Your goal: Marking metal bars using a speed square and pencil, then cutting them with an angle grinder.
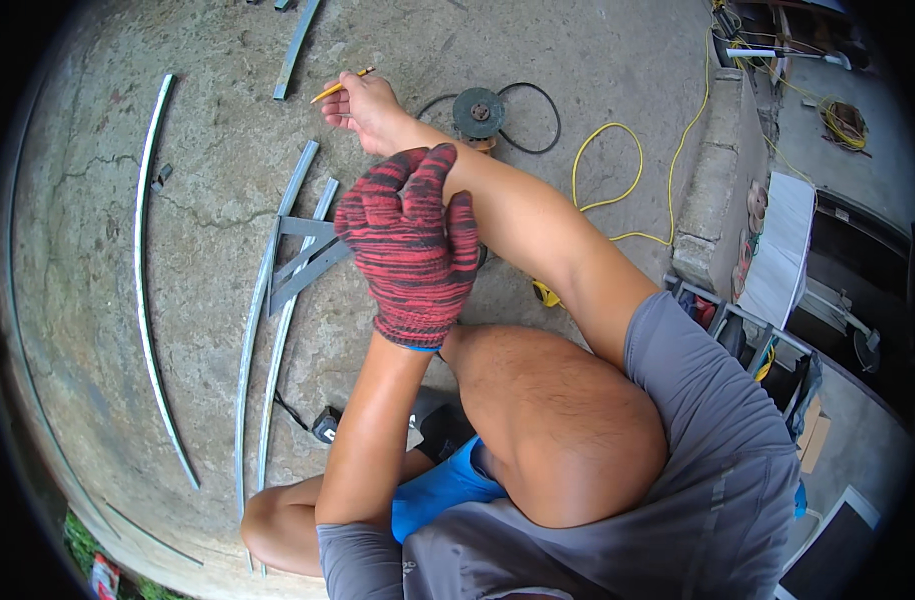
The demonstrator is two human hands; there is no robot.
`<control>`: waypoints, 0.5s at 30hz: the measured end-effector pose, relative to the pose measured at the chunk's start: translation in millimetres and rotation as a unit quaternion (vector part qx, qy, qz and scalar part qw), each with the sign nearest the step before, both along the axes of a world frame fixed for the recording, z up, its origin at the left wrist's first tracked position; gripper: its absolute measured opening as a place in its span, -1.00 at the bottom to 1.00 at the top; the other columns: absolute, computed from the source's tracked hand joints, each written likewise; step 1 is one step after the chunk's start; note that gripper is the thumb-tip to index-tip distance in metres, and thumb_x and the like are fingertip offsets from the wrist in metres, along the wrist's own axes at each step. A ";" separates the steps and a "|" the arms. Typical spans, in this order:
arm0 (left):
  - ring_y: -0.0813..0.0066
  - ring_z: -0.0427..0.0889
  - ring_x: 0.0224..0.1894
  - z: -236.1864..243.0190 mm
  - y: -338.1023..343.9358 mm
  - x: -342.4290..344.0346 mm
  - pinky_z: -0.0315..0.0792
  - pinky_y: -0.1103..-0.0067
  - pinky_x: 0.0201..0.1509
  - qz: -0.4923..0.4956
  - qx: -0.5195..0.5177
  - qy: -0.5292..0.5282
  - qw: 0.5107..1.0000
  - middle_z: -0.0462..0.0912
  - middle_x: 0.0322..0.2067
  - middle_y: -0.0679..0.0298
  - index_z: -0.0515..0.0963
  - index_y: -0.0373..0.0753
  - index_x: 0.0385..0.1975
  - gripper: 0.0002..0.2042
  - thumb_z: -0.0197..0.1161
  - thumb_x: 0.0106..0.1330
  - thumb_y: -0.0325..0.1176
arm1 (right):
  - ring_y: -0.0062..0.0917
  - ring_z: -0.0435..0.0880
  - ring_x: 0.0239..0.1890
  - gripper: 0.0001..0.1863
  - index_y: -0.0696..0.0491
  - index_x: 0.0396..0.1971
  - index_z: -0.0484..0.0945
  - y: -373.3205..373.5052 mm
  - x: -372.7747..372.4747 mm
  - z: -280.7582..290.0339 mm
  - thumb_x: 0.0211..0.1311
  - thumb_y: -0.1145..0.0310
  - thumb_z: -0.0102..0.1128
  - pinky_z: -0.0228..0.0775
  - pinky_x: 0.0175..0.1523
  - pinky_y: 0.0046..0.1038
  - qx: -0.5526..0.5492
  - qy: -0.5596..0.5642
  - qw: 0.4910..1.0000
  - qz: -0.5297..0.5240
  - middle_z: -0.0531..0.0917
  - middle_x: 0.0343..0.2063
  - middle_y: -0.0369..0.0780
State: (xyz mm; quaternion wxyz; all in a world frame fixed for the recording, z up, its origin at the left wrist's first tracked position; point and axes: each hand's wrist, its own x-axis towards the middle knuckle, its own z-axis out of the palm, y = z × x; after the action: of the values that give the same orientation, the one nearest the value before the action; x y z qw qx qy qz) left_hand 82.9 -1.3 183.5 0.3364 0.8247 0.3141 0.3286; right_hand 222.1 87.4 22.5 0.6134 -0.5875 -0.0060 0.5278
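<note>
My right hand [369, 112] is bare and reaches toward the far left, with a yellow pencil [334, 91] held between thumb and fingers. A red-and-black knit glove covers my left hand [407, 240], which is raised nearer to me; its thumb stands apart and I see nothing in it. Beside the glove, and partly hidden by it, a grey triangular metal square [277, 270] lies across two long metal channels [249, 360] on the concrete. A short metal channel [295, 55] lies just beyond my right hand.
Another long metal strip [142, 250] lies at the left. A tape measure [325, 424] rests by my leg. An angle grinder [478, 113] with a dark disc sits past my right forearm. Yellow cord [639, 170] loops toward a concrete block ledge [712, 200] at right.
</note>
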 end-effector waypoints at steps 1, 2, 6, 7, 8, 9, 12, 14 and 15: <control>0.14 0.50 0.03 16.0 -3.4 12.3 0.30 0.21 0.12 -0.027 -0.010 -0.040 0.999 0.58 -0.03 0.19 0.54 -0.12 0.07 -0.57 0.32 0.13 -0.37 | -0.50 0.62 -0.33 -0.64 0.13 -0.20 0.55 4.7 -3.0 -0.7 0.54 0.20 -0.17 0.54 -0.20 -0.41 -0.012 -0.017 1.000 0.004 0.64 -0.35 -0.19; 0.14 0.50 0.03 38.8 -7.0 26.7 0.30 0.20 0.12 -0.065 -0.003 -0.069 0.996 0.57 -0.02 0.19 0.54 -0.11 0.07 -0.56 0.33 0.12 -0.34 | -0.52 0.61 -0.34 -0.64 0.13 -0.20 0.56 11.1 -5.3 0.0 0.54 0.19 -0.17 0.53 -0.22 -0.42 -0.022 -0.032 0.999 0.008 0.64 -0.37 -0.21; 0.13 0.50 0.03 27.5 -15.6 54.4 0.30 0.17 0.09 -0.079 0.035 -0.091 0.992 0.57 -0.03 0.18 0.54 -0.11 0.07 -0.54 0.34 0.09 -0.31 | -0.57 0.60 -0.36 -0.65 0.11 -0.21 0.56 26.9 -10.3 2.6 0.53 0.20 -0.17 0.50 -0.24 -0.44 -0.022 -0.061 0.998 0.017 0.65 -0.39 -0.24; 0.12 0.51 0.03 17.3 -15.4 59.3 0.30 0.17 0.09 -0.070 0.053 -0.092 0.992 0.57 -0.04 0.18 0.54 -0.11 0.07 -0.54 0.33 0.09 -0.31 | -0.57 0.60 -0.36 -0.65 0.11 -0.21 0.56 25.2 -7.6 3.4 0.53 0.20 -0.17 0.50 -0.24 -0.44 -0.019 -0.057 0.998 0.020 0.65 -0.39 -0.24; 0.11 0.51 0.03 7.7 -12.0 65.7 0.30 0.16 0.08 -0.061 0.072 -0.094 0.991 0.56 -0.05 0.17 0.54 -0.11 0.07 -0.54 0.33 0.09 -0.31 | -0.56 0.61 -0.35 -0.65 0.11 -0.22 0.56 21.9 1.8 1.4 0.53 0.19 -0.16 0.50 -0.23 -0.43 -0.021 -0.052 0.998 0.007 0.65 -0.38 -0.24; 0.11 0.51 0.03 0.7 -3.6 62.3 0.30 0.16 0.08 -0.058 0.075 -0.085 0.992 0.56 -0.05 0.17 0.54 -0.11 0.07 -0.54 0.33 0.09 -0.31 | -0.56 0.61 -0.34 -0.65 0.10 -0.22 0.57 19.7 0.0 3.7 0.53 0.18 -0.15 0.50 -0.22 -0.42 -0.023 -0.038 0.999 -0.004 0.66 -0.36 -0.23; 0.10 0.51 -0.03 -9.0 11.0 52.1 0.27 0.16 0.06 0.088 0.032 -0.017 0.995 0.56 -0.04 0.16 0.54 -0.10 0.08 -0.53 0.33 0.09 -0.32 | -0.54 0.61 -0.30 -0.65 0.10 -0.24 0.58 20.2 7.0 10.3 0.52 0.17 -0.12 0.49 -0.18 -0.41 -0.018 -0.038 0.999 -0.010 0.66 -0.34 -0.23; 0.14 0.51 -0.01 24.4 -14.3 42.8 0.28 0.15 0.05 0.017 0.036 -0.102 0.994 0.57 -0.03 0.19 0.56 -0.09 0.06 -0.53 0.33 0.07 -0.28 | -0.54 0.62 -0.30 -0.64 0.11 -0.21 0.59 30.7 1.2 19.0 0.52 0.17 -0.12 0.49 -0.18 -0.41 -0.008 -0.042 0.999 0.006 0.66 -0.34 -0.24; 0.16 0.53 -0.01 36.9 -27.5 42.8 0.29 0.14 0.04 -0.031 0.061 -0.138 0.988 0.58 -0.02 0.21 0.57 -0.08 0.05 -0.55 0.32 0.07 -0.26 | -0.55 0.62 -0.30 -0.64 0.10 -0.20 0.59 30.1 2.0 17.7 0.52 0.17 -0.13 0.49 -0.18 -0.41 -0.015 -0.055 0.998 0.007 0.66 -0.35 -0.24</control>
State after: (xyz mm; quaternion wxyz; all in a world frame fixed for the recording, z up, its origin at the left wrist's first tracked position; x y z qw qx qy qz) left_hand 125.7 -28.8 220.3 0.3359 0.7997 0.2179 0.4474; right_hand 224.2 117.5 40.2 0.5998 -0.6245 -0.0356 0.4991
